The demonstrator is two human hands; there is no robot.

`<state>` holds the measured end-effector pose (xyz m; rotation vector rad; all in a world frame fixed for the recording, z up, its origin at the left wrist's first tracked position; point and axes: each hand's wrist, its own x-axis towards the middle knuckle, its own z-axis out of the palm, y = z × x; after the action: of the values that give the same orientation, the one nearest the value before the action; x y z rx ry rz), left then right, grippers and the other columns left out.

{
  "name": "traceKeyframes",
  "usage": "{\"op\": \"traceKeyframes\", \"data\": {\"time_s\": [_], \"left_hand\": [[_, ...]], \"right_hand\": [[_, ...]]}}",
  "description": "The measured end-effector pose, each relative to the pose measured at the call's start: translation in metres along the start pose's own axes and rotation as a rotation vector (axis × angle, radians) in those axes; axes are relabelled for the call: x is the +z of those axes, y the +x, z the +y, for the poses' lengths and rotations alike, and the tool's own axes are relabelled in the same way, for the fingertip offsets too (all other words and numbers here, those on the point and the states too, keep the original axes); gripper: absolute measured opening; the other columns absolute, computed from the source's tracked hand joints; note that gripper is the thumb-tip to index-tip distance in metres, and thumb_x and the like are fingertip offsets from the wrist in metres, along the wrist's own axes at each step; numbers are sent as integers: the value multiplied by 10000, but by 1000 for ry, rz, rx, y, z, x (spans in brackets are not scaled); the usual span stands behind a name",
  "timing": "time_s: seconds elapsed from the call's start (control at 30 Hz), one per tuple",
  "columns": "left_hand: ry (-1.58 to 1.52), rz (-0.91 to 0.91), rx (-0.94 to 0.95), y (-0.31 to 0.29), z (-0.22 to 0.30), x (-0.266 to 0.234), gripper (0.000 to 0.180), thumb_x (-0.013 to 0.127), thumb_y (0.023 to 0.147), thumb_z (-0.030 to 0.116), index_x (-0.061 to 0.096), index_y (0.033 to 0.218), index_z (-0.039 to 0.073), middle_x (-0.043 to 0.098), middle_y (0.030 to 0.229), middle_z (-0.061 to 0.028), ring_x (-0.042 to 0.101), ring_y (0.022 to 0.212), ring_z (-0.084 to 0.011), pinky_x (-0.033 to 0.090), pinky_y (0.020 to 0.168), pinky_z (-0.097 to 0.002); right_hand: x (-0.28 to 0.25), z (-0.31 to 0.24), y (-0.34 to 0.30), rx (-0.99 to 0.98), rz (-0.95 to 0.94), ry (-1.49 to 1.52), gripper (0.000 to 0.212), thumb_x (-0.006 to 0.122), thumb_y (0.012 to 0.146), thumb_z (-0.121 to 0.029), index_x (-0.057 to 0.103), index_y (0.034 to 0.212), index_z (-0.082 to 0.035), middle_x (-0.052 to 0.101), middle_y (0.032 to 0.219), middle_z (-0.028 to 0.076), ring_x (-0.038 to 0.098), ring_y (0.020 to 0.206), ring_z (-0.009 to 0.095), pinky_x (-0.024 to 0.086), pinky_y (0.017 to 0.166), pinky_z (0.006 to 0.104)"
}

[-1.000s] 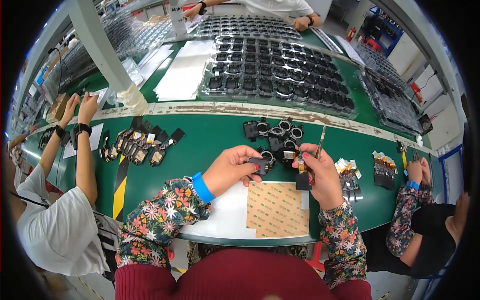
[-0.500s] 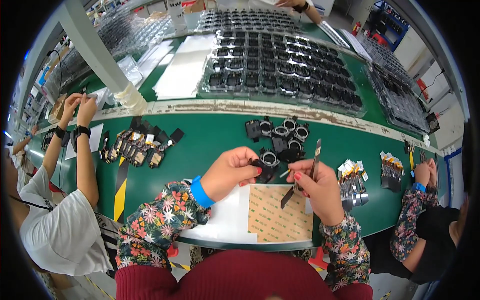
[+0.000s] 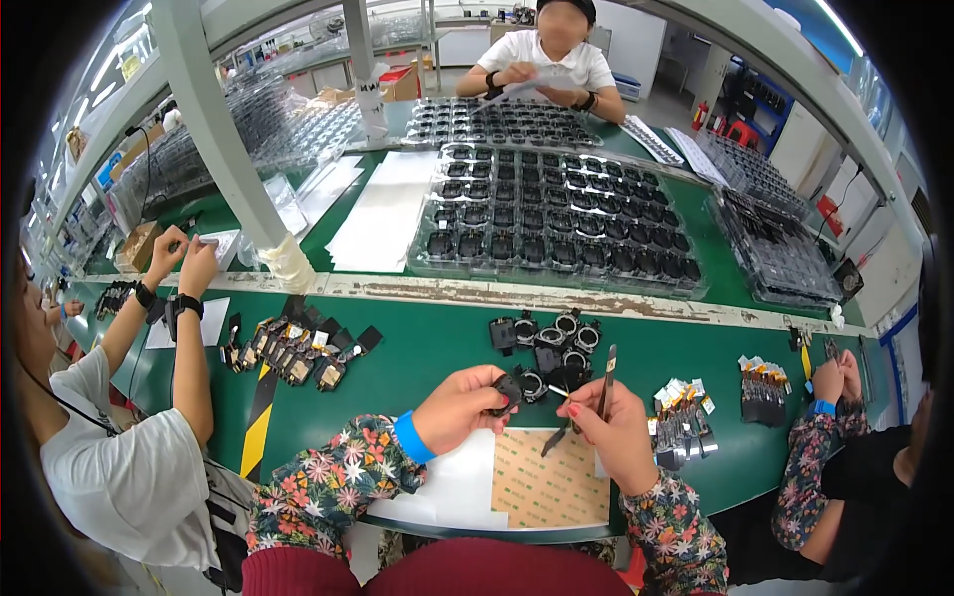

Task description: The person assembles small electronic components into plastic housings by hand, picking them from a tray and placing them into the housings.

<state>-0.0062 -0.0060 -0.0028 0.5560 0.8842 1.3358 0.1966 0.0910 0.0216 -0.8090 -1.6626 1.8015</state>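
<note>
My left hand (image 3: 462, 407) is closed round a dark, rounded housing part (image 3: 508, 389), its thumb on top. Just to the right, my right hand (image 3: 614, 429) grips a pair of tweezers (image 3: 608, 375), whose dark tip points down over a tan sheet (image 3: 552, 492) of printed backing paper. A thin white piece (image 3: 559, 392) sticks out from its fingertips toward the left hand; what it is I cannot tell. Beyond both hands lies a cluster of black housings with silver rings (image 3: 566, 326). White paper (image 3: 447, 492) lies beside the tan sheet.
Small flex-cable parts (image 3: 681, 422) lie to the right, black-and-white parts (image 3: 298, 348) to the left. Past a worn ledge (image 3: 497, 295) stand clear trays (image 3: 556, 219) of black parts. A metal post (image 3: 214, 129) rises at left. Co-workers sit at left, right and across.
The view has tipped upward, bringing a person across the bench into sight. In my left hand the dark part has turned and shows more of its rounded face. My right hand keeps the tweezers.
</note>
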Motion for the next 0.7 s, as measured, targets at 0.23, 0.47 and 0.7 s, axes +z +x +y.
{"op": "traceKeyframes", "data": {"time_s": [0.23, 0.47, 0.7], "left_hand": [[402, -66, -84, 7, 9, 6, 266, 517, 864, 5, 556, 1127, -2, 625, 835, -64, 609, 655, -87, 455, 497, -189], [452, -111, -46, 5, 10, 5, 310, 543, 842, -11, 543, 1151, 4, 642, 783, -59, 583, 632, -68, 441, 507, -203], [478, -68, -88, 2, 8, 7, 266, 534, 832, -20, 578, 1094, -21, 654, 798, -84, 582, 607, -80, 449, 512, -208]], "right_hand": [[1, 1, 1, -269, 30, -438, 73, 599, 820, 26, 590, 892, 24, 643, 775, 54, 494, 579, 17, 386, 480, 184], [11, 2, -1, -708, -141, -817, 304, 644, 684, 70, 634, 975, -16, 607, 809, 94, 602, 632, 185, 479, 524, 267], [14, -3, -10, -718, -171, -1040, 375, 660, 660, 46, 642, 1026, -37, 575, 826, 93, 591, 663, 238, 484, 557, 323]]}}
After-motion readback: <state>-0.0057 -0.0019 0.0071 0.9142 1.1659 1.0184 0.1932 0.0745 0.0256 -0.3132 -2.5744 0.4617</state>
